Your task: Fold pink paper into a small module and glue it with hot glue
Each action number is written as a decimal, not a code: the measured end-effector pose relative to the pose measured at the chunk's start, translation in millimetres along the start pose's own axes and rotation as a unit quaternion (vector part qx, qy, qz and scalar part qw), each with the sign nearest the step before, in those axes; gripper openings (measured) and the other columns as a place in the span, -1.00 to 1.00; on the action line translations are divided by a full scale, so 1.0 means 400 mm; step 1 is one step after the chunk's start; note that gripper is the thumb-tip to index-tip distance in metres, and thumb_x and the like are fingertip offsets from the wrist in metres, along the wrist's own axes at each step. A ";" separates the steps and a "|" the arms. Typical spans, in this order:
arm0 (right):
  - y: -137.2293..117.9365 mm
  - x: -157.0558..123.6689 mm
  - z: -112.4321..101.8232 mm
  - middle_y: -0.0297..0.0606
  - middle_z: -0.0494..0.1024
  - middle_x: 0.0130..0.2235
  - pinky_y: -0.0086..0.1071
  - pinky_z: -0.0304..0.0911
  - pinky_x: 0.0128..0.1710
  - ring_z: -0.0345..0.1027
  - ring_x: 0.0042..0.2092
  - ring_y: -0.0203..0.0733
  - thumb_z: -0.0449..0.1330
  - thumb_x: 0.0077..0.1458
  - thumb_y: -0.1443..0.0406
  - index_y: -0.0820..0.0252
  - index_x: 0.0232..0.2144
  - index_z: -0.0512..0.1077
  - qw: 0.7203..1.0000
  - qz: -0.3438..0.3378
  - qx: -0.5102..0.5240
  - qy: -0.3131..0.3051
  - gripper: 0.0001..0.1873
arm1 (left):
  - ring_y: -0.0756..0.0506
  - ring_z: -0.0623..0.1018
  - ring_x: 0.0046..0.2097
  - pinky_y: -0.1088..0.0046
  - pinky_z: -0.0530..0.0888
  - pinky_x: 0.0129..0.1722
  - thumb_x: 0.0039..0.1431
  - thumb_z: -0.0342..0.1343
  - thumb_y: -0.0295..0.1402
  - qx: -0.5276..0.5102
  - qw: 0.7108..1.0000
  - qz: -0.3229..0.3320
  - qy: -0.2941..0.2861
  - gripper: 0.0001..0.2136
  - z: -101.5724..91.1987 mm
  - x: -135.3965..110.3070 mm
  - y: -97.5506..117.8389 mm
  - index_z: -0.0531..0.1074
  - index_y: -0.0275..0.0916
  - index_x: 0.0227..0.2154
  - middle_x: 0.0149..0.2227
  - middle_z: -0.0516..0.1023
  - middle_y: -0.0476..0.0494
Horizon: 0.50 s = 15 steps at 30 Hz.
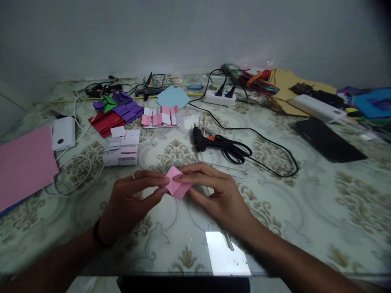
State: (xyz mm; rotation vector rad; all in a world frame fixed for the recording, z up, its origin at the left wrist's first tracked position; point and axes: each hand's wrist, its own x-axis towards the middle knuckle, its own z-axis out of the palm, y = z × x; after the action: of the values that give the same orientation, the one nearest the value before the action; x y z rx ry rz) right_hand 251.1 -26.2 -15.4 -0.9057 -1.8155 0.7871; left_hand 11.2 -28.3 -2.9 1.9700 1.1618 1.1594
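A small folded pink paper piece [175, 185] is held just above the patterned table [305, 203] near its front edge. My left hand [130, 201], with a ring and a dark wristband, pinches the paper's left side between thumb and fingers. My right hand [218, 195] pinches its right side, the index finger laid across the top. Both hands are closed on the paper.
Behind the hands lie black scissors [236, 150] and a black glue gun [200, 140] with its cable. Stacks of folded white [124, 147], pink [161, 116], purple [126, 108] and red [105, 122] papers sit at the back left. A pink sheet [24, 165], white charger [63, 133], power strip [220, 97] and black phone [328, 140] lie around.
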 end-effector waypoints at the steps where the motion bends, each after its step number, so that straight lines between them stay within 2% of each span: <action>1: -0.001 0.000 0.000 -0.19 0.71 -0.03 -0.20 0.57 0.05 0.64 0.00 -0.11 0.32 0.34 0.44 -0.03 -0.05 0.73 1.000 -0.007 0.000 0.007 -0.71 | -0.09 0.77 -0.16 0.37 0.71 -0.06 0.25 0.38 -0.48 0.003 1.000 0.003 0.003 -0.82 0.000 0.000 0.001 0.75 -0.04 -0.18 -0.15 0.82 0.00; 4: -0.003 0.001 -0.002 -0.19 0.70 -0.07 -0.22 0.56 0.01 0.62 -0.03 -0.12 0.34 0.32 0.45 0.02 -0.10 0.74 1.000 -0.013 0.004 0.021 -0.75 | -0.09 0.77 -0.16 0.36 0.71 -0.06 0.25 0.40 -0.47 0.007 1.000 0.012 0.003 -0.83 -0.002 0.001 0.005 0.75 -0.03 -0.18 -0.16 0.82 0.00; 10: -0.004 0.003 -0.008 -0.22 0.73 -0.08 -0.24 0.56 -0.02 0.65 -0.06 -0.12 0.37 0.30 0.44 -0.03 -0.11 0.76 0.998 0.019 0.058 -0.005 -0.74 | -0.09 0.77 -0.17 0.39 0.71 -0.11 0.22 0.45 -0.46 -0.005 0.999 0.048 -0.011 -0.79 -0.008 0.002 0.012 0.74 -0.01 -0.14 -0.15 0.80 -0.02; 15: -0.007 0.009 -0.015 -0.23 0.78 -0.11 -0.19 0.54 -0.02 0.65 -0.10 -0.10 0.37 0.32 0.41 -0.04 -0.12 0.77 0.996 0.030 0.083 -0.018 -0.76 | -0.10 0.76 -0.12 0.40 0.70 -0.08 0.25 0.39 -0.50 -0.017 0.997 0.063 -0.052 -0.73 -0.005 0.002 0.009 0.72 -0.02 -0.05 -0.10 0.79 -0.03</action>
State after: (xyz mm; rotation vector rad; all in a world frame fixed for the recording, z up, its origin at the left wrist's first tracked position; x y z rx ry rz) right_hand 254.7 -23.7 -9.4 -0.8447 -1.7321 0.9832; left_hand 11.0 -29.1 1.0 2.0773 0.9711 1.1167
